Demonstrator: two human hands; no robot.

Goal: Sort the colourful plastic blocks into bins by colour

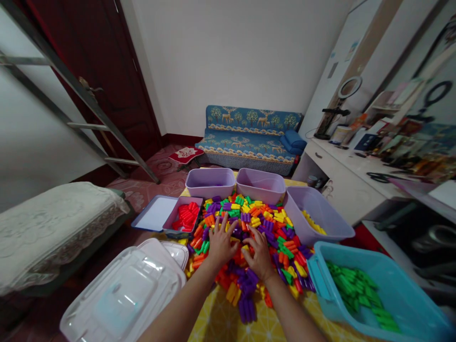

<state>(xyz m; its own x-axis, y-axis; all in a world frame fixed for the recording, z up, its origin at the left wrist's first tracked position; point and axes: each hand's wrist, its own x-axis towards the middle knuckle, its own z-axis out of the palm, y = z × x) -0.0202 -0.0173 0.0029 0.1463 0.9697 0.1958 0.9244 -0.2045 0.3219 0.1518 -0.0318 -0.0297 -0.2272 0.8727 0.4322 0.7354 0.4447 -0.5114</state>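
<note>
A wide heap of plastic building pieces (246,285) in purple, orange, yellow, green and red covers the middle of the table. My left hand (223,243) lies over the heap's centre, fingers spread apart and nothing gripped. Close beside it, my right hand (259,252) reaches over the same pieces with its fingers bent and apart. Red pieces fill part of a small box (172,233) to the left. Green pieces (356,287) lie in a blue tub (399,270) at the right, and yellow pieces (313,223) sit in a purple bin (297,209).
Two more purple bins (210,185) (261,185) stand along the table's far side. Clear lids (124,294) are stacked at the left front. Beyond are a blue sofa (245,137), a metal ladder (81,90) and a cluttered white desk (349,159).
</note>
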